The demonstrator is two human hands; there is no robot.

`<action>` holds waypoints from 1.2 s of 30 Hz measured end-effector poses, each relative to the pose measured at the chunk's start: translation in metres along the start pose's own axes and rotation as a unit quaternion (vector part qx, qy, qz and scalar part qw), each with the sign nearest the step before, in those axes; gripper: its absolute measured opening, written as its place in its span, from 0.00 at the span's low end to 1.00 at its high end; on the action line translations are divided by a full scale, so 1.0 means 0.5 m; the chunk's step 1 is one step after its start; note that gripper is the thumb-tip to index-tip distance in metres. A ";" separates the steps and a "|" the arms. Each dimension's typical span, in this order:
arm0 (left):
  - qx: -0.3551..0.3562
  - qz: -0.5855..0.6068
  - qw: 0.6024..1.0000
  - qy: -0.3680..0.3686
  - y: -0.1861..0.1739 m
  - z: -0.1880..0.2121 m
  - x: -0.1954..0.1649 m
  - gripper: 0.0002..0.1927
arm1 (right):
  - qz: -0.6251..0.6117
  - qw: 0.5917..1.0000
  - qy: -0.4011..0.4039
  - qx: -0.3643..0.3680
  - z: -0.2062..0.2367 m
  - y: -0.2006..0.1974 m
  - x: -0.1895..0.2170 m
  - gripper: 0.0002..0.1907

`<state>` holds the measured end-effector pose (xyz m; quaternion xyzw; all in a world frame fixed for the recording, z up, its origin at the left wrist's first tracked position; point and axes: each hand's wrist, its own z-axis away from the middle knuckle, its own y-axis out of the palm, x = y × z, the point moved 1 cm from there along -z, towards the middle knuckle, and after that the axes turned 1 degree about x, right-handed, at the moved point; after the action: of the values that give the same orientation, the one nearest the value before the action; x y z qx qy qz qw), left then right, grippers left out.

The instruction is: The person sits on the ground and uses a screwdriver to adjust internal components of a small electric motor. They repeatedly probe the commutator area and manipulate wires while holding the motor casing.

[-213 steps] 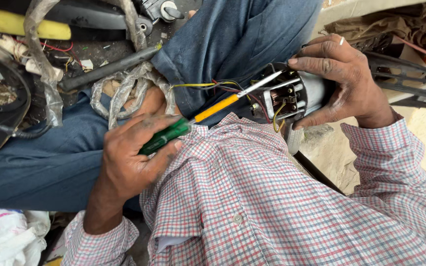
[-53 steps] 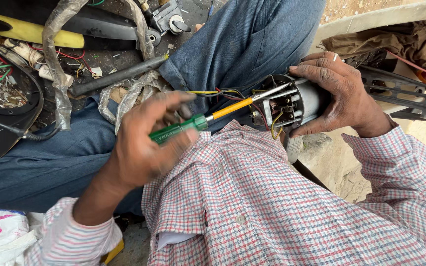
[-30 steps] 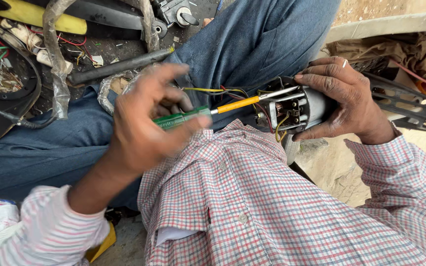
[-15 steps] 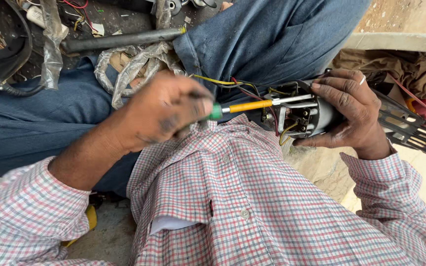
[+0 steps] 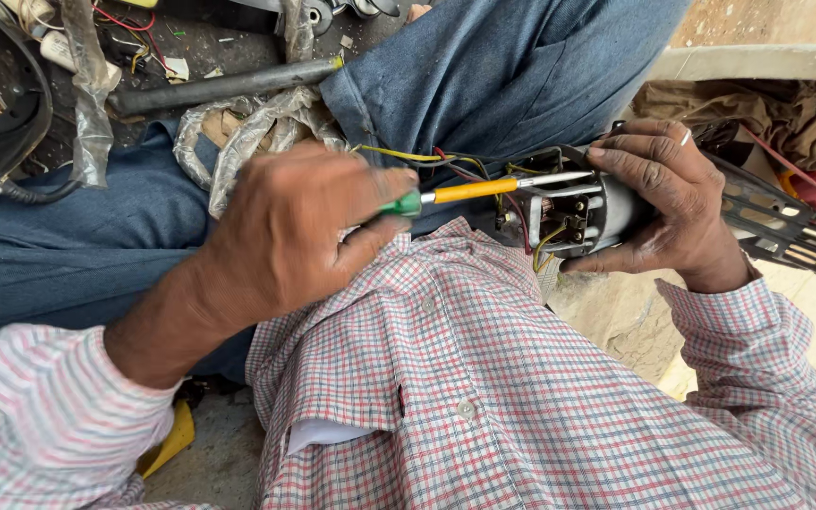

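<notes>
Seen from above, a person in a checked shirt (image 5: pixel 484 397) and jeans (image 5: pixel 484 76) sits working over their lap. At far left, a dark cable (image 5: pixel 11 189), crumpled plastic (image 5: pixel 238 132) and a dark rod (image 5: pixel 219 85) lie on the ground beside the knee. The left hand (image 5: pixel 285 231) is curled tight round a green-handled screwdriver (image 5: pixel 469 191), keeping it level so the tip reaches sideways into the motor (image 5: pixel 573 208). The motor sits over the lap, its open end with coloured wires (image 5: pixel 427 156) facing the tool. The right hand (image 5: pixel 658 203) wraps round the motor's body, apparently bracing it against the push. At far right lies a black grille (image 5: pixel 786 227). Compared with half a second ago, the left hand has drawn slightly away from the motor, baring more orange shaft; the right hand's hold is unchanged
</notes>
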<state>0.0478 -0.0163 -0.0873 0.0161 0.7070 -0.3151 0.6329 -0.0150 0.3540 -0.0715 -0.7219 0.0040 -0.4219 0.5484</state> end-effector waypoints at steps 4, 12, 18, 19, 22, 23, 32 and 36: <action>-0.108 0.212 0.971 -0.018 -0.006 0.003 0.004 0.20 | 0.002 1.000 -0.001 -0.007 0.000 0.000 0.005 0.54; -0.036 0.002 0.999 0.021 -0.007 0.002 0.011 0.15 | -0.010 1.000 -0.007 -0.008 -0.009 0.000 0.005 0.55; 0.021 0.285 0.938 -0.197 0.000 -0.001 0.029 0.16 | -0.008 1.000 0.006 0.007 -0.008 -0.006 0.001 0.53; 0.093 0.227 0.940 -0.239 0.003 -0.004 0.032 0.12 | -0.010 1.000 0.006 0.007 -0.008 -0.006 0.000 0.53; 0.030 0.024 0.998 -0.046 -0.002 -0.008 0.023 0.13 | -0.016 1.000 -0.002 0.003 -0.008 -0.003 -0.005 0.54; -0.037 -0.048 0.996 0.072 -0.006 -0.007 0.017 0.15 | -0.019 1.000 -0.006 0.002 -0.007 -0.002 -0.005 0.55; -0.019 0.044 0.999 -0.015 0.017 -0.003 0.033 0.11 | -0.013 1.000 0.005 0.008 -0.003 -0.003 -0.006 0.54; 0.079 -0.130 0.987 0.049 0.017 0.008 0.027 0.15 | -0.006 1.000 0.005 0.011 -0.010 -0.004 -0.002 0.54</action>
<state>0.0525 -0.0164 -0.1031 -0.0106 0.7064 -0.4480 0.5479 -0.0199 0.3513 -0.0701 -0.7137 -0.0022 -0.4285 0.5541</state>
